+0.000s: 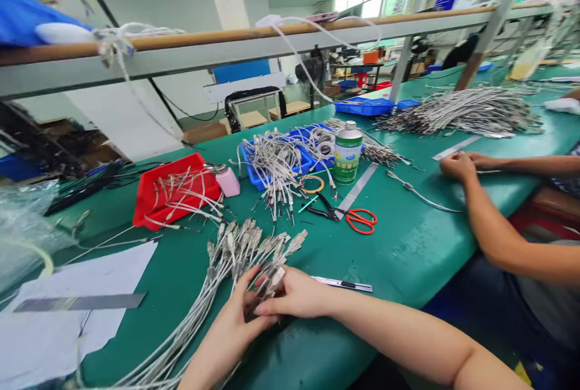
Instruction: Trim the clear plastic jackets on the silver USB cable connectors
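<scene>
A bundle of white cables with silvery USB plugs (235, 245) lies on the green table, its cords trailing toward the lower left. My left hand (235, 320) is curled around several cable ends at the right of this bundle. From the other side, my right hand (294, 296) closes on the same cable ends, its fingers meeting the left ones. The plugs in my hands point up, and part of them is hidden behind my fingers. Just beyond my right wrist lies a utility knife (347, 284).
Red-handled scissors (361, 221), black cutters (326, 209) and a green can (347, 157) stand or lie ahead. A red tray (149, 191) and a blue tray (258, 180) hold cables. A steel ruler (99, 302) rests on paper at left. A co-worker's hands (462, 166) are at right.
</scene>
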Motion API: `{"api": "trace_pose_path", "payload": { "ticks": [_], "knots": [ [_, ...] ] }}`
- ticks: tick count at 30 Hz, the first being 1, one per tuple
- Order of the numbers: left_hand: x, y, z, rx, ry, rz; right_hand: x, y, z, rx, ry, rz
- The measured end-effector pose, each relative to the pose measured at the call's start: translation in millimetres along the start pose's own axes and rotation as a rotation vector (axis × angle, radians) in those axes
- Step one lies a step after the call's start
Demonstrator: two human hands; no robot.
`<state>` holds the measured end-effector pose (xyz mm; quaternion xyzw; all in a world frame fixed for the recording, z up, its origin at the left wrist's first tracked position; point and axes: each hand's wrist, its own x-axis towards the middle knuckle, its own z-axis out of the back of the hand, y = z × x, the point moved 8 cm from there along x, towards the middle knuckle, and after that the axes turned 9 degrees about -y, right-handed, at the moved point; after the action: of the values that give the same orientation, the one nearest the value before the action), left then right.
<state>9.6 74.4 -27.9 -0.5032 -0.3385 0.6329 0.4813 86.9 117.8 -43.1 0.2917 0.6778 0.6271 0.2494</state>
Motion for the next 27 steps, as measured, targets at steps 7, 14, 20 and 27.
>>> {"api": "trace_pose_path", "payload": {
  "ticks": [7, 14, 20, 27],
  "knots": [
    [-1, -9, -1.5, 0.008, 0.064, -0.046, -4, -1, 5, -0.024, 0.035, -0.194],
    [-3, -4, 5.2, 0.004, 0.043, 0.005, -2, 8, 29, -0.006, -0.077, -0.241],
    [-4, -6, 10.4, -0.026, 0.017, -0.002, -1, 26, 78, 0.054, -0.286, -0.196],
    [-5, -16, 15.9, -0.049, -0.06, -0.075, 1, 42, 91, 0.376, -0.378, -0.081]
  ]
}}
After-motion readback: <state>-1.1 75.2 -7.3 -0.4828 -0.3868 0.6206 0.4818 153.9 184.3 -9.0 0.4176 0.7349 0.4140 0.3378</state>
